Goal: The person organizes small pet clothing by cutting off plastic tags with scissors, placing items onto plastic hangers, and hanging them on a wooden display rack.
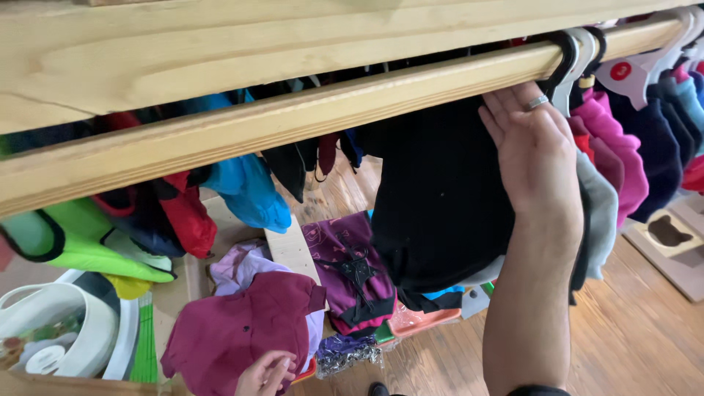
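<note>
My hands: two, left hand (265,372) and right hand (534,150)
Ring (537,102) on my finger: one
Wooden rail (308,117): one
Maroon garment (242,330) I touch: one

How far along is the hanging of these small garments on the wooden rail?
Done: many garments already hang along the wooden rail. In hand: the right hand presses against a black garment on the rail, while the left hand touches a maroon garment lying below. Left: the maroon piece and a purple garment remain unhung.

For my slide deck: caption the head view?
Right hand parts hung garments on a wooden rail; left hand touches a maroon garment.
</note>
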